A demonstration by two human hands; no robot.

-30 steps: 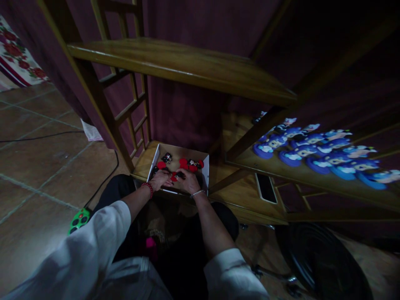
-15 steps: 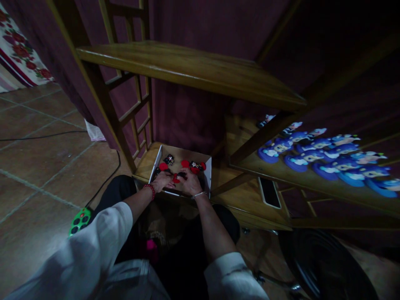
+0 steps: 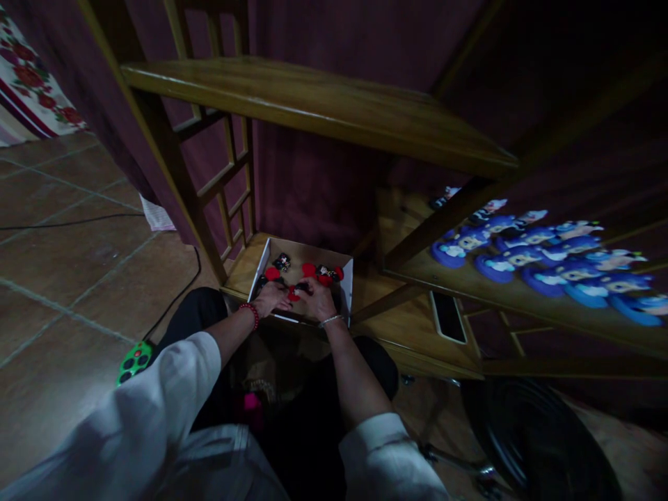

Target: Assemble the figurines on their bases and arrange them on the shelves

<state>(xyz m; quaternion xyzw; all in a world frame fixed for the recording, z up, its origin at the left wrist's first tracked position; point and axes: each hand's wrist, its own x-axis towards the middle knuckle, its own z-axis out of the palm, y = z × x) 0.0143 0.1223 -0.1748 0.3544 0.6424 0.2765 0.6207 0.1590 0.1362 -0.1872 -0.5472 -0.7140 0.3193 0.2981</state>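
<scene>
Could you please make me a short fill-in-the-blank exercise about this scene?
1. The left hand and right hand are at the box, among pieces coloured mostly black and ____.
2. The red bracelet is on the wrist of the ____ hand.
3. In the picture, the phone lies to the ____ of the box.
4. The gadget on the floor, with dark round spots, is mainly coloured ____.

Missing words: red; left; right; green.

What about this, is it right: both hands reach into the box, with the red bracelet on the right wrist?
Not quite: the head view shows the red bracelet on the left wrist. The left hand and right hand do reach into the box.
</scene>
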